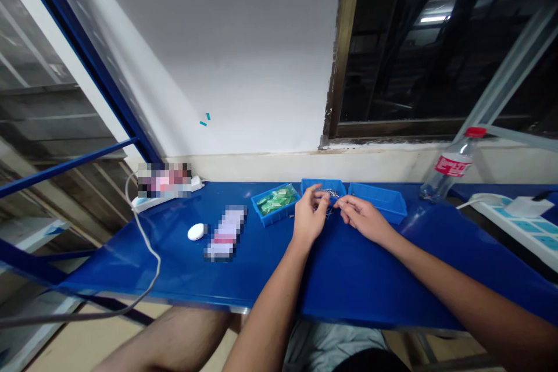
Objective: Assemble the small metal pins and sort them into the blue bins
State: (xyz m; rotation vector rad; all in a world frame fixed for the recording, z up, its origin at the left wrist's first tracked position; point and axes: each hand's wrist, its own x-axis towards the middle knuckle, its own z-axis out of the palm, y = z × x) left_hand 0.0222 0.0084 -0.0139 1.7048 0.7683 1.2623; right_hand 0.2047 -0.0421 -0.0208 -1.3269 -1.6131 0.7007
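Note:
My left hand (310, 215) is over the front of the middle blue bin (320, 183), its fingers curled and the thumb bent toward them. Beside it, my right hand (364, 220) has its thumb and fingertips drawn together in front of the right blue bin (379, 200). The fingertips of both hands almost meet. Whatever they hold is too small to make out. Small shiny metal parts (332, 192) lie in the middle bin, partly hidden by my left hand. Left of that hand, another blue bin (272, 221) contains several small green packets (278, 200).
A blurred-out phone-shaped item (226, 232) and a round white object (196, 232) lie on the blue table (261, 273). A red-capped plastic bottle (449, 165) stands at the back right, near a white power strip (523, 224). A grey cable (152, 256) hangs across the left edge.

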